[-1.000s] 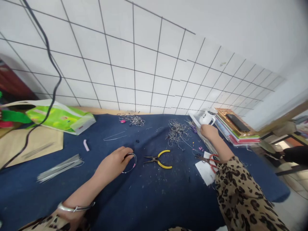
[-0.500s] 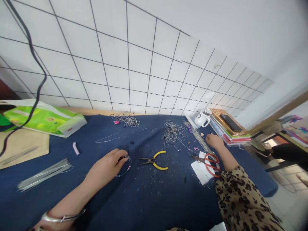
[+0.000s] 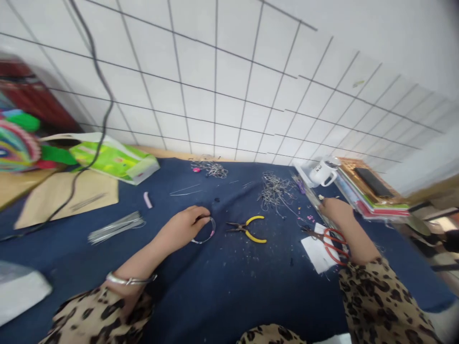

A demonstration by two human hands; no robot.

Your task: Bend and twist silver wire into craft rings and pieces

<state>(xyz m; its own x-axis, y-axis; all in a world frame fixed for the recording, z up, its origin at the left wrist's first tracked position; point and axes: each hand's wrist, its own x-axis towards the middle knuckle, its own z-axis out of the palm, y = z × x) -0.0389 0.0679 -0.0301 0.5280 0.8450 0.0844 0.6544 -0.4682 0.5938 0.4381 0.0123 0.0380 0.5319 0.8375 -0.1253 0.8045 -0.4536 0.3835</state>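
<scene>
A thin wire loop (image 3: 213, 232) with small pink beads is pinched between the thumb and fingers of my left hand (image 3: 181, 228), just above the dark blue cloth. To its right lie pliers (image 3: 251, 230) with yellow handles, their jaws pointing at the loop. My right hand (image 3: 337, 212) is curled low over the cloth at the right, beside a bundle of straight wires (image 3: 312, 198); its fingertips are hard to see. Close below it, red-handled scissors (image 3: 335, 244) rest partly on white paper (image 3: 312, 253). Tiny pink beads (image 3: 310, 219) are scattered left of that hand.
A tangled wire heap (image 3: 274, 190) lies mid-back, with a smaller one (image 3: 213, 168) farther left. Straight wires (image 3: 116, 227) are bundled at left, near a green packet (image 3: 118, 160). A white mug (image 3: 322, 173) and stacked books (image 3: 380, 203) stand at right. A black cable (image 3: 102, 79) hangs at left.
The view has swung left, so the scene sits farther right and more of the left side shows. My left hand keeps the wire loop; my right hand stays low near the wires.
</scene>
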